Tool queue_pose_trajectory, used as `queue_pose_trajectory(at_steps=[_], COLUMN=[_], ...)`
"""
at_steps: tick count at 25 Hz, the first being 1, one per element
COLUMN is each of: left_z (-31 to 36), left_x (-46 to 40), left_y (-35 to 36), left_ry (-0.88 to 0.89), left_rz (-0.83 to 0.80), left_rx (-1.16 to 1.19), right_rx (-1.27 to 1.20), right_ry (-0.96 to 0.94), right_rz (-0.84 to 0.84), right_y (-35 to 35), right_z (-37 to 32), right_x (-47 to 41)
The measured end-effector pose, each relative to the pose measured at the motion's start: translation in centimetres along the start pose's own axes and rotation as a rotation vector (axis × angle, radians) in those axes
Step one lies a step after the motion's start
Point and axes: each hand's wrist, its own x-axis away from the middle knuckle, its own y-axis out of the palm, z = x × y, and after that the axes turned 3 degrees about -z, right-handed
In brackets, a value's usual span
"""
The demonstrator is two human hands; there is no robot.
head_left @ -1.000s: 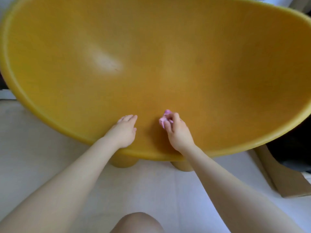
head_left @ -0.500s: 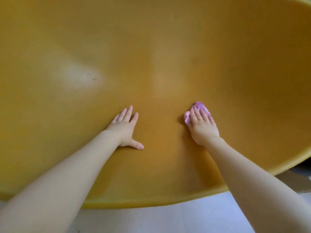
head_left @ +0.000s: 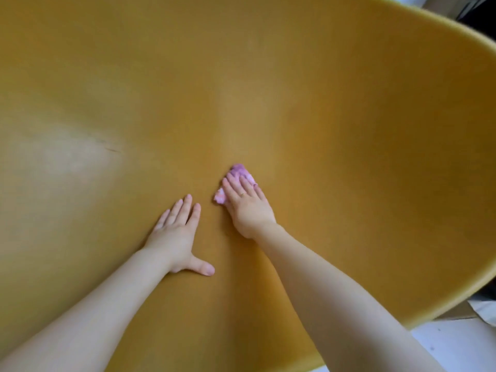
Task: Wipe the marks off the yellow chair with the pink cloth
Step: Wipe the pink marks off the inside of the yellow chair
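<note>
The yellow chair (head_left: pixel 349 108) fills almost the whole view as a wide curved shell. A small dark mark (head_left: pixel 111 149) sits in a pale glare patch at the left. My right hand (head_left: pixel 248 204) presses flat on the pink cloth (head_left: pixel 236 181) near the middle of the seat; the cloth shows beyond and left of my fingers. My left hand (head_left: pixel 177 234) lies flat on the seat just left of it, fingers together, thumb spread, holding nothing.
The chair's rim (head_left: pixel 442 304) curves down at the right. Beyond it lie pale floor (head_left: pixel 456 345), a brown board edge and something white at the lower right corner. Dark objects show at the top right.
My view has moved closer into the chair. My right hand with the cloth has slid left toward my left hand, which has stayed planted on the seat.
</note>
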Motion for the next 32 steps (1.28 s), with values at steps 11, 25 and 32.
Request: queue_pose_trajectory(at_steps=[11, 25, 32], left_z=[2.0, 13.7, 14.3], left_x=[-0.4, 8.0, 8.6], left_y=[-1.3, 4.0, 3.9], left_ry=[-0.159, -0.078, -0.114], left_rz=[-0.091, -0.050, -0.091], left_rx=[-0.023, 0.273, 0.283], right_rx=[-0.110, 0.216, -0.036], right_ry=[-0.094, -0.008, -0.284], right_rz=[-0.138, -0.086, 0.010], right_y=[0.7, -3.6, -3.0], right_z=[-2.7, 10.6, 7.3], right_x=[8.2, 16.0, 24.1])
